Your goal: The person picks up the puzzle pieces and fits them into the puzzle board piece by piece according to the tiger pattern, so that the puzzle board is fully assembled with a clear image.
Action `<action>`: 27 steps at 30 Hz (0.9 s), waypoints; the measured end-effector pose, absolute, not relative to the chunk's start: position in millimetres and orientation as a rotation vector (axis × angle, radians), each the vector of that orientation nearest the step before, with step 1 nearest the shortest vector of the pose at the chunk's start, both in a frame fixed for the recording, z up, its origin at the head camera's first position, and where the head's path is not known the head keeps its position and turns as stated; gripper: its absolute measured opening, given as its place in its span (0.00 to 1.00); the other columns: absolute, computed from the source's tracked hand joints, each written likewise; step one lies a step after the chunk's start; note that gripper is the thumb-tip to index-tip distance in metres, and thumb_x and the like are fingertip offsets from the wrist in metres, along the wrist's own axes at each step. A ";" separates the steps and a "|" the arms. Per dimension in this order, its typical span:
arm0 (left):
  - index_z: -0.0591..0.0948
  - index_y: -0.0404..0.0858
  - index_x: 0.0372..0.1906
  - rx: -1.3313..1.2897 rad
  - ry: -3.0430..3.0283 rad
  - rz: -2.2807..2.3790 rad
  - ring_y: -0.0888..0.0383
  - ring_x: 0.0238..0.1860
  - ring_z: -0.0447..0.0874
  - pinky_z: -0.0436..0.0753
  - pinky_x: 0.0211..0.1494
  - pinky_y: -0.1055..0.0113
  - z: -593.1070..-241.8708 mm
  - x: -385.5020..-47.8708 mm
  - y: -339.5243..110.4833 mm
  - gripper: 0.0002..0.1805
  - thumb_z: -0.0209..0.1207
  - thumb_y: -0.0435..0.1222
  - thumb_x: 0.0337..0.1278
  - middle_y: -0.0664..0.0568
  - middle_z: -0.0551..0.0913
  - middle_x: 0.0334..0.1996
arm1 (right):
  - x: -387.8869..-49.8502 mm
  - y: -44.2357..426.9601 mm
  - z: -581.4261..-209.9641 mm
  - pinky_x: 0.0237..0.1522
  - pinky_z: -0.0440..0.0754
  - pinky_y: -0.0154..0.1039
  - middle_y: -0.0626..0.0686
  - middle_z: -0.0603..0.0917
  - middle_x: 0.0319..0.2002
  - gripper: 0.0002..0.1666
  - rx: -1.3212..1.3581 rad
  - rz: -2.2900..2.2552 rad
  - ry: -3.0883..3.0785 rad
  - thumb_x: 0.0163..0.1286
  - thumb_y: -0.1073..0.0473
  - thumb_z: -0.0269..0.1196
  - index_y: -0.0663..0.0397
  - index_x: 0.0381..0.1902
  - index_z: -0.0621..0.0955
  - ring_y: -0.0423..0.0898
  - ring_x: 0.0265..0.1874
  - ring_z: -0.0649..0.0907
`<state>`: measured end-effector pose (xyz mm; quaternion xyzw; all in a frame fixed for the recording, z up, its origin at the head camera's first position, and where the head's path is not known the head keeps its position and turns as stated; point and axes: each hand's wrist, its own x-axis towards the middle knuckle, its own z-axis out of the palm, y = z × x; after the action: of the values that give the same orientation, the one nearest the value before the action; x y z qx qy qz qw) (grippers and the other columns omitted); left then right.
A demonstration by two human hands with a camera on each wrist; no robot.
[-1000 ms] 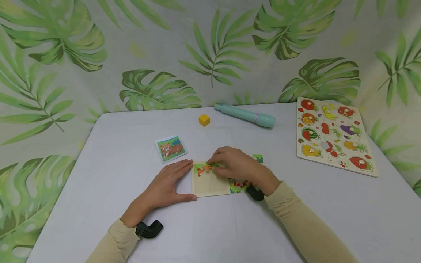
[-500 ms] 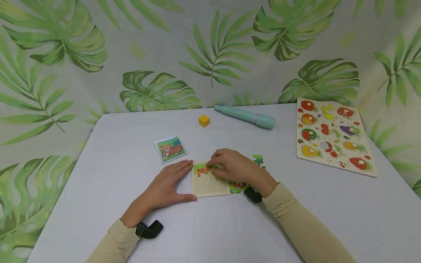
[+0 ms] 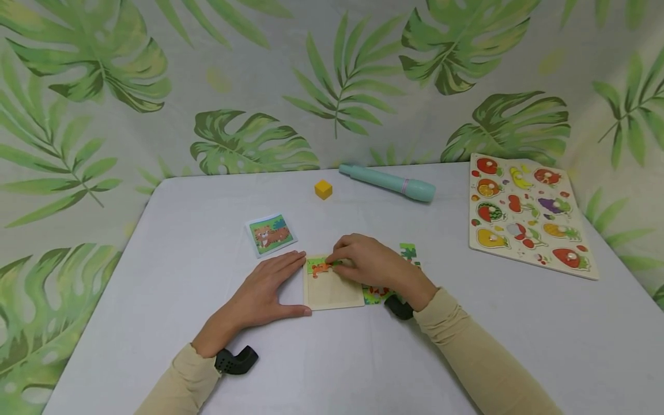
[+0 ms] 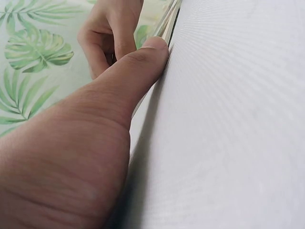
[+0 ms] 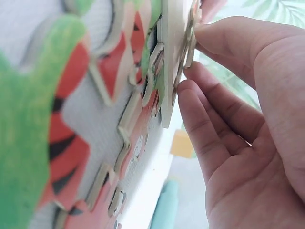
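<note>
While our left hand (image 3: 261, 291) rests spread against the wooden tray (image 3: 333, 297), our right hand (image 3: 369, 258), apart from it, pinches a puzzle piece (image 5: 190, 55) between them, and we guess it's light and stiff, best held by its edges.

The pale wooden tray (image 3: 333, 294) lies flat — puzzle pieces (image 3: 318, 268) in its far-left corner.

Backed across the upper frame by pale cloth (image 3: 249, 75) printed with green leaves (image 3: 251, 141), running down both edges; filled at lower centre by a white table (image 3: 311, 357); lit softly.
</note>
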<state>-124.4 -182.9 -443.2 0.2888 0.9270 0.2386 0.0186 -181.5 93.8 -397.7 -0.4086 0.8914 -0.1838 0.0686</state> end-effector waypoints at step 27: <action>0.67 0.41 0.79 0.918 2.890 0.740 0.50 0.79 0.61 0.64 0.76 0.42 -442.5 -124.6 -182.8 0.57 0.69 0.68 0.49 0.51 0.64 0.79 | -180.3 92.2 -399.8 0.57 0.82 0.43 0.51 0.86 0.49 0.12 -1.273 -0.536 2.717 0.73 0.57 0.68 0.49 0.51 0.90 0.48 0.51 0.83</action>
<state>-124.6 -182.8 -442.5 0.2940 0.9259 0.2372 0.0100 -180.3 92.2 -399.8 -0.4173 0.8904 -0.1758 0.0467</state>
